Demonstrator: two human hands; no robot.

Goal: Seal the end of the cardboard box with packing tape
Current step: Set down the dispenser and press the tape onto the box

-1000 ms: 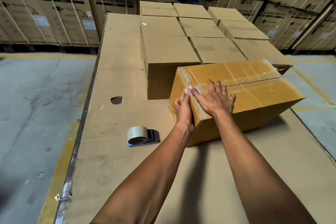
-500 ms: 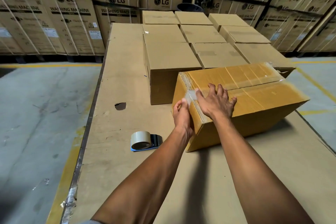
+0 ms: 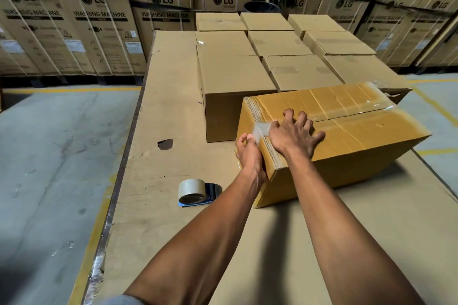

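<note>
A yellow-brown cardboard box (image 3: 359, 136) lies at an angle on the cardboard-covered table (image 3: 161, 119). Clear tape runs along its top seam. A loose end of that clear tape strip (image 3: 260, 130) folds over the box's near-left edge. My left hand (image 3: 249, 153) pinches this tape end against the box's end face. My right hand (image 3: 293, 135) lies flat on the box top beside the edge, fingers spread. A tape dispenser (image 3: 197, 192) with a beige roll and a blue body rests on the table, left of my left forearm.
Several plain brown boxes (image 3: 235, 77) stand in rows behind the box. A dark hole (image 3: 165, 144) marks the table cover at left. The table's metal left edge (image 3: 119, 176) drops to grey floor. Stacked washing-machine cartons (image 3: 99, 32) line the back.
My left hand has slid a little lower down the box's end face with the tape end. My right hand's fingers have curled and spread slightly on the top. The view has tilted slightly.
</note>
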